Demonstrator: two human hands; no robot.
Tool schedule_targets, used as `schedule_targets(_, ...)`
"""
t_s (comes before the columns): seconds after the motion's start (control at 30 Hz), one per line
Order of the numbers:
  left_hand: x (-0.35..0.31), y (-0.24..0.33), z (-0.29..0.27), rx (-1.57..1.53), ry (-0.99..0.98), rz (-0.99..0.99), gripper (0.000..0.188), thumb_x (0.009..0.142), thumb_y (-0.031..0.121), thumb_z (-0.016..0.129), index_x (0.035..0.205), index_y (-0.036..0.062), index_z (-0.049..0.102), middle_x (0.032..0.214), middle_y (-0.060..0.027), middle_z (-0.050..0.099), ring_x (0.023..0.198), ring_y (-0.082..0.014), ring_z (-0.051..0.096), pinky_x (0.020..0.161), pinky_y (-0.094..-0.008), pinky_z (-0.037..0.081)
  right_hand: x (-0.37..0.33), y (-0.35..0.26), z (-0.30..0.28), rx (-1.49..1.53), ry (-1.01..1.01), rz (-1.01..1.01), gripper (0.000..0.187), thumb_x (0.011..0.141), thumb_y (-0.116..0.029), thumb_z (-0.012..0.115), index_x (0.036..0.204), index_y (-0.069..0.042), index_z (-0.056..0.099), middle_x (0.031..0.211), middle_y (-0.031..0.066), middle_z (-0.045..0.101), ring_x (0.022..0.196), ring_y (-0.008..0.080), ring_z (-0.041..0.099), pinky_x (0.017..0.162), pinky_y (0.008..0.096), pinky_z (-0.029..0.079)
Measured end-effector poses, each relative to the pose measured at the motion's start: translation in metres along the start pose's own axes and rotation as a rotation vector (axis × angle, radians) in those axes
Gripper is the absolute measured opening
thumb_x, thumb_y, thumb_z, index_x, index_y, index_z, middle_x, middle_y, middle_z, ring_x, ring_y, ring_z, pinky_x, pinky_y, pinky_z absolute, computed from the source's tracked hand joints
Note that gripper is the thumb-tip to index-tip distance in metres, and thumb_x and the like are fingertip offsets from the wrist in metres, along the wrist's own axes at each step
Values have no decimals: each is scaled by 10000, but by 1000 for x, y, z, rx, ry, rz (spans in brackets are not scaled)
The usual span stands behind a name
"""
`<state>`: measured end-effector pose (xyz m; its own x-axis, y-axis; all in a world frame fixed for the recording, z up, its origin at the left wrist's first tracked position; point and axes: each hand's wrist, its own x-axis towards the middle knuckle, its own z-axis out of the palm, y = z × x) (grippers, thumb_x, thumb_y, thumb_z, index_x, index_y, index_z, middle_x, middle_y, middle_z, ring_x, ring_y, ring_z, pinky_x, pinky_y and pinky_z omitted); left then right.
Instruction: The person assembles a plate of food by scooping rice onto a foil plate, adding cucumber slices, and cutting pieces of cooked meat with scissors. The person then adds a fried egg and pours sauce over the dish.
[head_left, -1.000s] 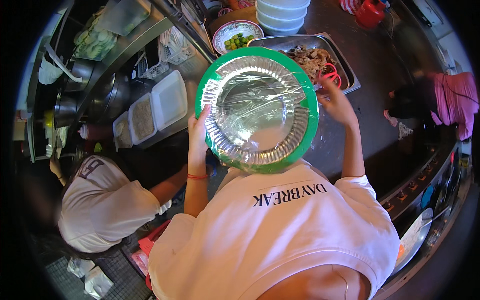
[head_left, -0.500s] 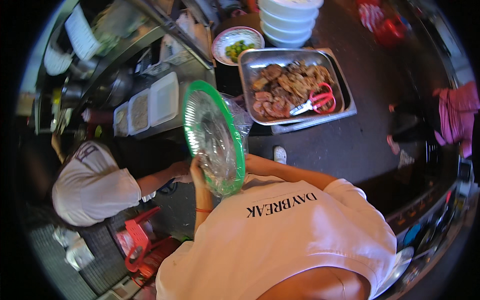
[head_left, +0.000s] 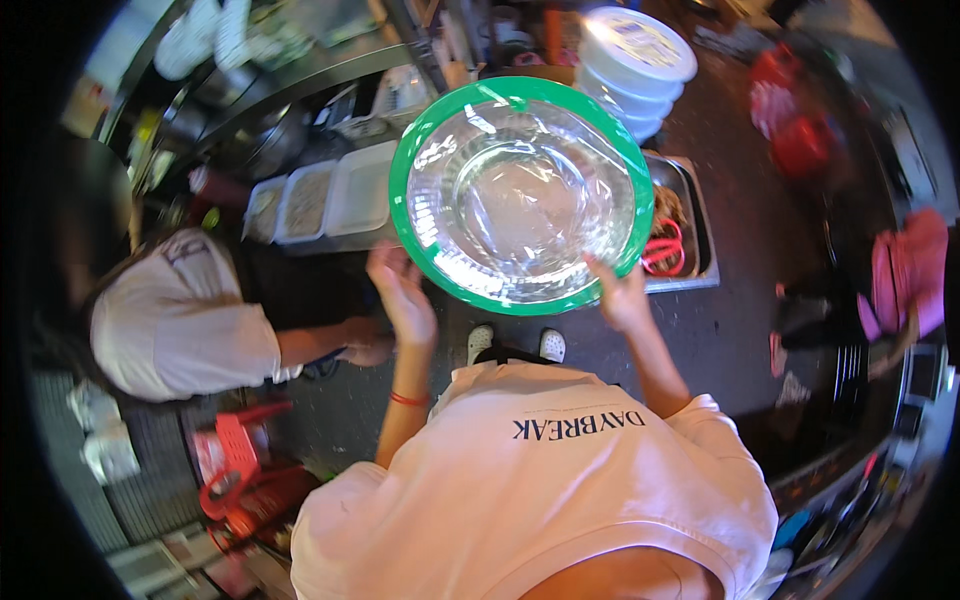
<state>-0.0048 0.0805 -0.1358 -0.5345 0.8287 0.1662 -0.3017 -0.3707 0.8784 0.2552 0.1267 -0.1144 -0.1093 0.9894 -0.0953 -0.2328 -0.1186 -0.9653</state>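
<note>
The left hand's fingers are loosely spread by the plate's rim, contact unclear; the right hand pinches it, thumb on top. The green-edged plate faces up, round, without a long axis, partly covering a metal tray.

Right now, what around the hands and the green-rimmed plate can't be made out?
All in the head view:
Right hand: most of its fingers, hidden behind the green-rimmed plate.
Left hand: whether its fingertips touch the rim; they are blurred.
Metal tray: its left part, covered by the plate.
Red-handled scissors: the blades, apparently behind the plate.
Red object at upper right: its kind, lost to blur.
</note>
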Motion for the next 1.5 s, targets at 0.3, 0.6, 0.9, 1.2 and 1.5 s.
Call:
schedule_targets(0.3,177,-29,43,8,-1335,-888,753,636,119,696,1271,-8,313,1185,-102,457,1089,-184,433,933,-312,328,-56,-32,29,-595,240,74,228,682,-142,663,842,10,608,724,66,619,667,97,542,621,263,438)
schedule_targets(0.6,246,-125,-9,167,-1716,-1393,422,684,-22,524,1101,-28,459,972,-108,557,859,-212,565,760,-321,459,-47,99,197,-655,1141,18,339,724,-245,640,941,4,566,781,117,607,711,185,581,654,291,449)
schedule_targets(0.9,215,-184,6,116,-1356,-1552,422,697,56,509,1107,-22,439,981,-133,551,854,-248,568,761,-362,468,-253,97,103,-835,2152,116,196,794,-196,531,812,-14,603,666,131,596,623,189,593,565,301,444)
schedule_targets(1.2,124,-185,31,48,-1057,-1437,498,732,118,498,1201,11,370,1135,-155,487,1031,-273,494,900,-421,392,-335,109,-66,-781,1014,1132,261,723,-188,427,837,-37,607,762,131,608,586,214,598,597,335,456)
schedule_targets(1.5,64,-198,94,-12,-1085,-1468,458,762,121,488,1186,-14,378,1142,-161,483,1033,-276,494,900,-422,395,-342,92,-47,-781,1181,996,223,767,-151,422,804,7,576,731,186,586,583,258,606,531,353,477)
